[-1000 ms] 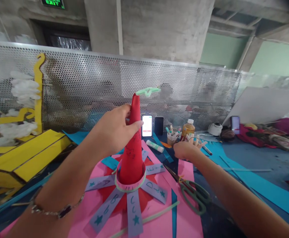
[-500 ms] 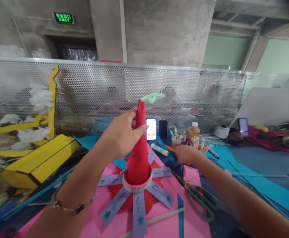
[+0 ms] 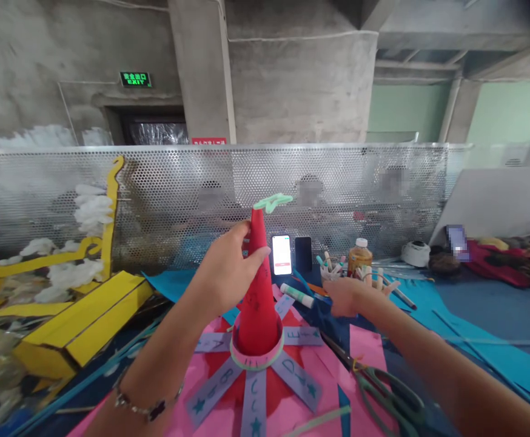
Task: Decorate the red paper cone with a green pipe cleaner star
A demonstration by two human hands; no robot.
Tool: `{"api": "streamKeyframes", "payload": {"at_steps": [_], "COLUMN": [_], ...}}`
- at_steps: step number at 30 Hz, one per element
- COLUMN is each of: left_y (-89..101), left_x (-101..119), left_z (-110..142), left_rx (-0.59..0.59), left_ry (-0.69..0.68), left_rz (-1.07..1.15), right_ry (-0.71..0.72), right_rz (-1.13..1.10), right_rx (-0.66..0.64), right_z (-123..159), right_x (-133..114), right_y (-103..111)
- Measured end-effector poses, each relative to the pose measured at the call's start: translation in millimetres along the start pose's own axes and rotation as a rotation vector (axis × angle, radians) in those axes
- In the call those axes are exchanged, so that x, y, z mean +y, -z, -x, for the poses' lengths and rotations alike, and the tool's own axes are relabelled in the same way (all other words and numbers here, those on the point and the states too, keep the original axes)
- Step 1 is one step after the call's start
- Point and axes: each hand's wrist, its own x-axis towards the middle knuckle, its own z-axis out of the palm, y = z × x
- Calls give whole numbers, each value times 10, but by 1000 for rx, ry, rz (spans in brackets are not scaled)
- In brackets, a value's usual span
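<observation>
A red paper cone stands upright on pink paper, ringed by purple lettered strips. A green star tops its tip. My left hand grips the cone's upper part, thumb and fingers wrapped round it. My right hand reaches out to the right of the cone with fingers spread, holding nothing, close to a cup of markers and a glue stick.
Green-handled scissors lie at the lower right. Two phones and a brown bottle stand before a perforated metal screen. Yellow foam boards sit left; blue paper sheets spread right.
The view has tilted upward, so the cone and both hands sit lower in frame. My left hand stays on the cone; my right hand has reached slightly farther toward the marker cup.
</observation>
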Motion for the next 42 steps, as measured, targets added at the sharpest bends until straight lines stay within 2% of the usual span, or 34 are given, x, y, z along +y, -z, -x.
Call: {"api": "streamKeyframes", "payload": {"at_steps": [2, 5, 8, 12, 14, 16, 18, 19, 20, 24, 28, 32, 36, 42], "left_y": [-21, -61, -103, -140, -129, -83, -6, 37, 80, 171, 136, 113, 119, 117], "left_x": [-33, -97, -140, -116, -58, 31, 143, 200, 255, 393, 398, 368, 350, 360], "left_z": [-14, -37, -50, -46, -31, -3, 41, 68, 98, 209, 257, 264, 274, 295], "left_rx": [8, 10, -7, -41, -2, 95, 180, 172, 120, -261, -445, -510, -496, -480], "left_ry": [-9, -39, -28, 55, 80, 70, 13, -23, -52, -77, -91, -116, -179, -182], "left_rz": [82, 154, 126, 65, -29, -177, -302, -324, -319, -243, -287, -285, -312, -365], "right_ry": [13, 80, 173, 283, 327, 386, 454, 484, 508, 575, 587, 555, 540, 541], "right_rz": [16, 26, 12, -18, -39, -67, -86, -90, -90, -81, -26, 37, 84, 119], "right_rx": [36, 159, 280, 394, 435, 490, 541, 561, 573, 603, 637, 694, 758, 827], "right_z": [38, 152, 275, 401, 461, 524, 591, 625, 659, 778, 831, 831, 828, 830], "right_x": [-3, -37, -114, -257, -322, -373, -412, -431, -450, -535, -589, -570, -536, -519], "right_y": [86, 231, 370, 504, 544, 571, 596, 610, 624, 679, 714, 719, 693, 678]}}
